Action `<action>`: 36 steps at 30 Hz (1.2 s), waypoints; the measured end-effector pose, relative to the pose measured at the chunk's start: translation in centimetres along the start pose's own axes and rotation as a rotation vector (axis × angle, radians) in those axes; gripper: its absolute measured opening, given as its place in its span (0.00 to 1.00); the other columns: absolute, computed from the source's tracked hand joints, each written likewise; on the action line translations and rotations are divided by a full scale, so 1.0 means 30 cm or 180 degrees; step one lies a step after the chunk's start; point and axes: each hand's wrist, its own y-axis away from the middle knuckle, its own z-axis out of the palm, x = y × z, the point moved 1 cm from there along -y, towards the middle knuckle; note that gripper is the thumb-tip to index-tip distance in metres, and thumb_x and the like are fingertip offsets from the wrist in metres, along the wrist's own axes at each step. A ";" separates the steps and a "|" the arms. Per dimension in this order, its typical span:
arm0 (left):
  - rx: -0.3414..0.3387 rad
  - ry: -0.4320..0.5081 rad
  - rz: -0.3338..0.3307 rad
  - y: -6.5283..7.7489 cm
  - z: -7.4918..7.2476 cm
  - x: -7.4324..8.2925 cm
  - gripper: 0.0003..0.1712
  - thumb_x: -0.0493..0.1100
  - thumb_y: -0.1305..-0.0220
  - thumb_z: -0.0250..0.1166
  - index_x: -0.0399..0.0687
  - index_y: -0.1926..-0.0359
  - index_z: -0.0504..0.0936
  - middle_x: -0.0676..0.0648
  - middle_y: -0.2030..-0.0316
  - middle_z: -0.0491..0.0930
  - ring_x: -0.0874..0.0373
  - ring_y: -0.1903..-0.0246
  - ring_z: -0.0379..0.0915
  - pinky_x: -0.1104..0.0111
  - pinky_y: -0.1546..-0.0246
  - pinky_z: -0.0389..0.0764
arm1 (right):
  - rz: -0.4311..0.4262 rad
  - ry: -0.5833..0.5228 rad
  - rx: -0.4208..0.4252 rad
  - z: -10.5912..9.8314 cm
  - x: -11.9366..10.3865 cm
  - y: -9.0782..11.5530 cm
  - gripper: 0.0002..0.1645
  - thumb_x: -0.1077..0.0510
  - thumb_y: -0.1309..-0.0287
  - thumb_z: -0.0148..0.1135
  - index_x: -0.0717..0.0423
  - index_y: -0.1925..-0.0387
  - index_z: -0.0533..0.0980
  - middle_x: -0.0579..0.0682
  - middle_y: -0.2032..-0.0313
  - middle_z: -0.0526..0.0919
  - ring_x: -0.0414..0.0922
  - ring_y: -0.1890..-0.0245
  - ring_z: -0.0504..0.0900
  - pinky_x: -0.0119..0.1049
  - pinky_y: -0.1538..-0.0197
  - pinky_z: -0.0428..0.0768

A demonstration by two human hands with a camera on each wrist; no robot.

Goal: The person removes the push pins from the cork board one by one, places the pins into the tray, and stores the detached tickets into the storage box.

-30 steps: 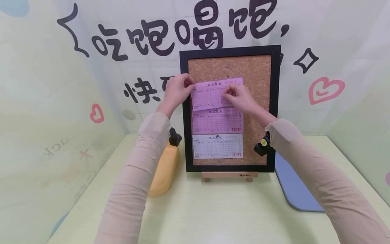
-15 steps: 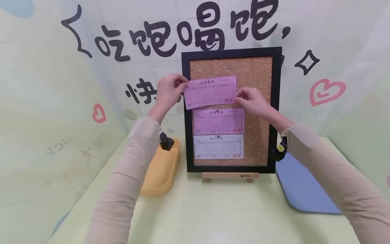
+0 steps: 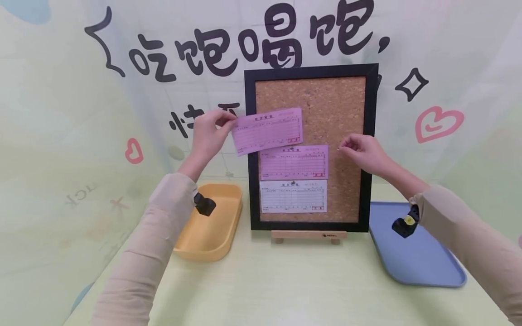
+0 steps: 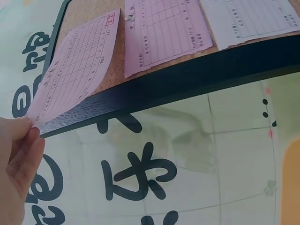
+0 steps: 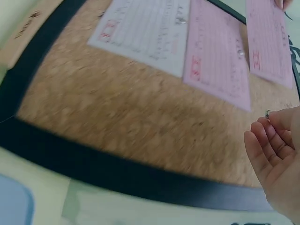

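Note:
My left hand (image 3: 210, 136) pinches the left end of a pink receipt slip (image 3: 270, 130), which tilts in front of the upper left of the cork board (image 3: 344, 194). In the left wrist view the slip curves outward toward the fingertips. Below it, a second pink slip (image 3: 293, 165) and a white slip (image 3: 292, 199) hang on the cork, each with a pin at its top edge. Right of the slips, my right hand (image 3: 364, 154) holds a small shiny push pin (image 5: 267, 114) between thumb and fingertip, apart from the paper.
The board's black frame (image 3: 310, 226) stands on a small wooden easel (image 3: 308, 234). A yellow tray (image 3: 208, 253) lies to the left and a blue tray (image 3: 424, 267) to the right. Behind is a wall covering with large black characters (image 3: 205, 52).
The upper pink slip has shifted left and slightly down with my left hand. My right hand has left the slip and moved right and down, carrying the push pin.

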 end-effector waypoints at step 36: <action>0.0571 0.0252 -0.0657 0.395 -0.196 -0.233 0.08 0.34 0.45 0.63 0.31 0.66 0.81 0.37 0.70 0.81 0.79 0.78 0.71 0.84 0.77 0.74 | 0.0339 -0.0053 -0.0197 -0.060 0.243 0.332 0.07 0.66 0.44 0.58 0.68 0.65 0.75 0.52 0.73 0.78 0.33 0.76 0.74 0.31 0.75 0.79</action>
